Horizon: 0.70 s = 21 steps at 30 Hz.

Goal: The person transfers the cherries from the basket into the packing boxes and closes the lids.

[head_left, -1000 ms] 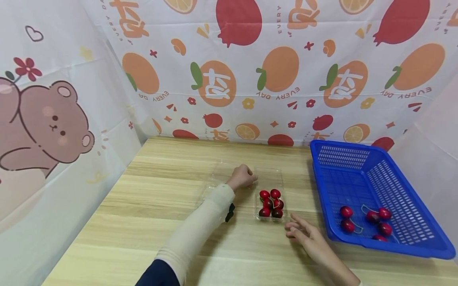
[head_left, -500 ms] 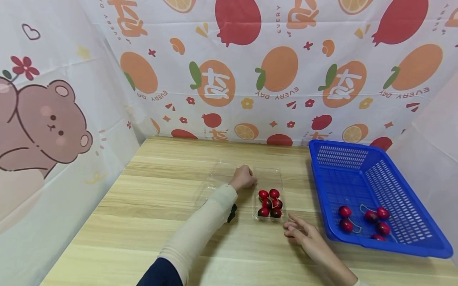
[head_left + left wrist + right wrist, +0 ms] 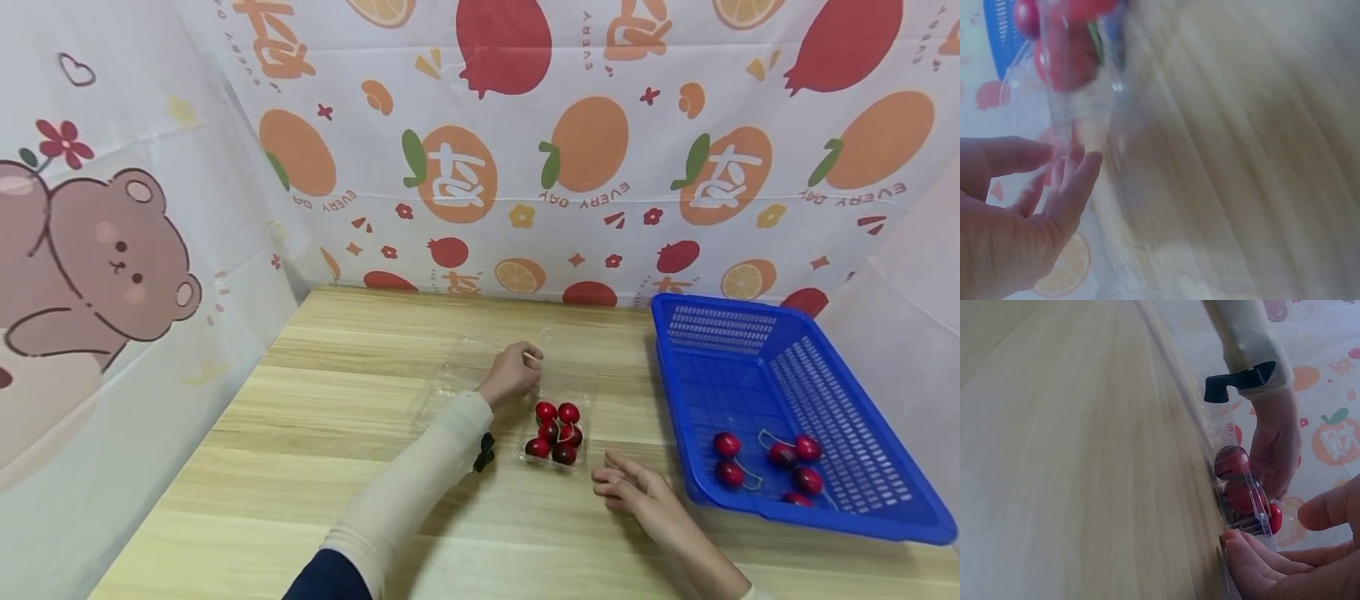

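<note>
A clear plastic box (image 3: 546, 463) with several dark red cherries (image 3: 567, 413) in it lies mid-table, its transparent lid (image 3: 577, 358) folded back behind. My left hand (image 3: 513, 371) is at the box's back left; in the left wrist view its thumb (image 3: 1022, 155) and fingers pinch the thin plastic edge. Past the front right corner, my right hand (image 3: 637, 492) has its fingers loosely extended, holding nothing. The right wrist view puts its fingertips (image 3: 1235, 540) right by the box's near end.
Left of the left hand lies another clear plastic container (image 3: 435, 406), partly behind the forearm. A blue basket (image 3: 670, 408) with several cherries (image 3: 726, 444) stands at the right. Printed cloth (image 3: 517, 167) hangs along the table's back edge.
The cherry box has shifted slightly left and turned a little, and its lid now reaches further back. My left fingers have moved slightly up; the right hand is almost still.
</note>
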Available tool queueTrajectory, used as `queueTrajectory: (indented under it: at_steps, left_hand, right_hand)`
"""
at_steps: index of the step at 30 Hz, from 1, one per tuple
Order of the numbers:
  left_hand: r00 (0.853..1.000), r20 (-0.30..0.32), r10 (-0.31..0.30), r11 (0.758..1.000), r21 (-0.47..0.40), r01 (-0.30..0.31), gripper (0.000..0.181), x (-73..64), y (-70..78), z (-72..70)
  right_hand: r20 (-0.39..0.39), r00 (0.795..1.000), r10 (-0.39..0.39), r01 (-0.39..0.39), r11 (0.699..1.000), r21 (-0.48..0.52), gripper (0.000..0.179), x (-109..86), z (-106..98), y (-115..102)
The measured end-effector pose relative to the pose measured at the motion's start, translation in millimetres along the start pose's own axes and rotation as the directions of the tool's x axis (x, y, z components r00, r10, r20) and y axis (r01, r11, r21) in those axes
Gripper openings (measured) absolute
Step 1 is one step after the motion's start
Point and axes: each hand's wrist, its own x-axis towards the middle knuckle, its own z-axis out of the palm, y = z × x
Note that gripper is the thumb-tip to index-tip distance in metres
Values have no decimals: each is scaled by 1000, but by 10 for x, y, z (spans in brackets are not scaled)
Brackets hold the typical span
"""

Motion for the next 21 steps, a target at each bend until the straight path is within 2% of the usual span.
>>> queueTrajectory:
  at_steps: [4,7,10,15,21]
  left_hand:
    - [999,-22,23,999,-45,-24,19,-27,28,34]
    - [1000,-22,22,994,-110,-24,24,-43,35,44]
    - [999,-19,41,989,-141,-43,32,-62,27,43]
    - [997,-22,80,990,-114,-82,39,-99,31,24]
    - [992,-21,125,991,-52,-126,36,-133,50,23]
  right_hand:
    - [50,997,51,-54,996,70,56,11,-23,14]
    - [99,994,49,-59,992,110,56,17,-42,21]
    - [135,990,44,-63,987,145,57,20,-50,28]
    - [142,989,30,-55,982,178,60,35,-41,28]
    - [123,992,25,-51,975,214,59,61,-39,39]
